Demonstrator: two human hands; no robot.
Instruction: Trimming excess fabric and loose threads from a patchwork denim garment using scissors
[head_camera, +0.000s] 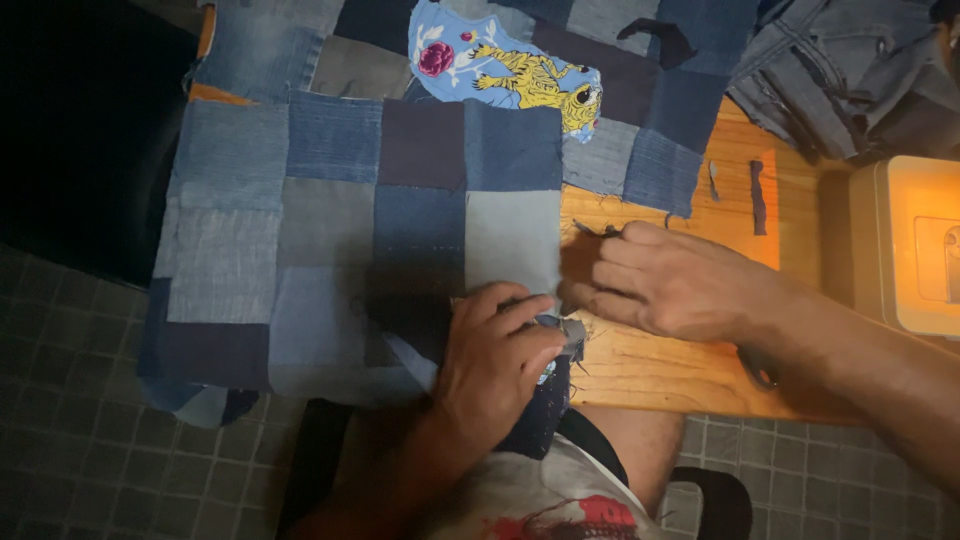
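Left hand (495, 365) fingers curled, pressed down on a small denim scrap (565, 335) at the edge of the patchwork denim cloth (350, 230); what lies under the palm is hidden. Right hand (665, 280) fingers held together, tips at the cloth's right edge; a small dark tool (597, 230) is glimpsed above the fingertips, whether it is pinched cannot be told. Right forearm is cut off at the frame edge. Cloth is spread over the wooden table (680, 365), its left part hanging off. Sewing machine (910, 245) is overexposed, partly cropped.
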